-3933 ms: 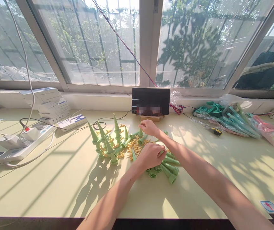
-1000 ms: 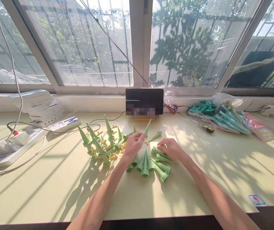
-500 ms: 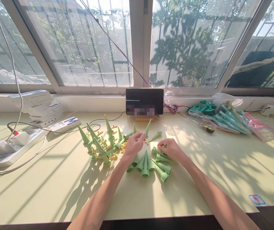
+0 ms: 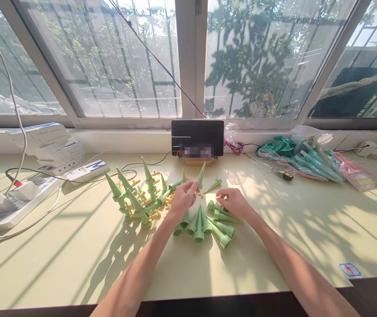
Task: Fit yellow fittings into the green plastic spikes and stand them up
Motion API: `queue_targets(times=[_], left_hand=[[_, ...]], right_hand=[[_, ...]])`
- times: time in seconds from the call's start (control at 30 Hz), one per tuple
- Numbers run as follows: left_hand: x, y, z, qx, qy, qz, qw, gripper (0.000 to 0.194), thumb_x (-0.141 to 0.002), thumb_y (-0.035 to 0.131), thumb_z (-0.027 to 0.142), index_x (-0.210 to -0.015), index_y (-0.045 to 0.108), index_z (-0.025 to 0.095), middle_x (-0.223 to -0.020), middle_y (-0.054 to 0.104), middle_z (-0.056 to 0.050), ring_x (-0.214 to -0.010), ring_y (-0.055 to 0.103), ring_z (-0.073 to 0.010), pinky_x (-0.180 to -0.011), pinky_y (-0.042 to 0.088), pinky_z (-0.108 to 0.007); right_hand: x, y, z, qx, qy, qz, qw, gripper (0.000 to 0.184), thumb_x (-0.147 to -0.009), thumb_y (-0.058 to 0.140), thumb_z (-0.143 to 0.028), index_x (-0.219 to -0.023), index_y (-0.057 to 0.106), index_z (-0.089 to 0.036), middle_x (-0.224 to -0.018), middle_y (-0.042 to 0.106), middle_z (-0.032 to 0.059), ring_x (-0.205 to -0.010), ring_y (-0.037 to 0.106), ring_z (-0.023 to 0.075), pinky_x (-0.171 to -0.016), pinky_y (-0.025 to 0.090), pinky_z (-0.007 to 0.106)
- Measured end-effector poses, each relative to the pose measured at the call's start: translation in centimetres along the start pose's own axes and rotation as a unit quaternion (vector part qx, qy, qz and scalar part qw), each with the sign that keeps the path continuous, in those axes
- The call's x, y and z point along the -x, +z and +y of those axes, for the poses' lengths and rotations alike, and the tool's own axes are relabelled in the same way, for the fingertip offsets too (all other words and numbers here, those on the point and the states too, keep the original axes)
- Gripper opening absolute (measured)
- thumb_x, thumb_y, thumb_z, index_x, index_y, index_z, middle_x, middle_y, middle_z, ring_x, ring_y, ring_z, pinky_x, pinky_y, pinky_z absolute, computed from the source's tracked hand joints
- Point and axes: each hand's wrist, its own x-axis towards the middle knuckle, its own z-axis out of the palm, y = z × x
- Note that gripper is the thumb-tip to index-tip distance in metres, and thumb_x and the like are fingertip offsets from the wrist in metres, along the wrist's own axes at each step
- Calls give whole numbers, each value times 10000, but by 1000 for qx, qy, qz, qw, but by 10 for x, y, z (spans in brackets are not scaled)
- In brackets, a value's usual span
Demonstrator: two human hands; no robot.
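The screen [image 4: 197,138] is the reference. Directly in front of it, the left hand [image 4: 184,198] grips a spike [image 4: 202,175] by the wide lower end, between thumb and fingertips; the point stands up with a slight tilt. The right hand [image 4: 234,203], in front and to the right of the screen, has curled fingers close over the loose spikes [image 4: 199,230] — whether it holds one is hidden. These lie on the table [image 4: 175,273] farther in front of the screen, several with hollow ends facing away from it. The stems [image 4: 138,206], with yellow pegs [image 4: 155,215], stand forward-left of the screen.

Handling: the spike is probably thin plastic — light, stiff, fairly smooth. Hold at the wide end; the taper may slip, and the tip could bend.
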Motion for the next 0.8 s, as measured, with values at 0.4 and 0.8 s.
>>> queue_targets(times=[0.4, 0.8], left_hand=[[-1, 0, -3, 37, 4, -34, 999, 363, -846, 546, 514, -769, 559, 160, -789, 644, -60, -427, 426, -63, -368, 302, -212], [-4, 0, -8, 82, 4, -32, 996, 345, -845, 558, 486, -866, 601, 144, -903, 657, -108, -549, 570, -114, -393, 378, -214]], right_hand=[[-1, -6, -3, 19, -19, 45, 999, 187, -787, 555, -260, -801, 719, -170, -701, 700, 16, -563, 527, 122, -597, 398, 256], [-13, -3, -23, 89, -64, -8, 994, 247, -871, 525, -268, -1021, 715, -218, -909, 722, 37, -728, 607, 167, -707, 438, 290]])
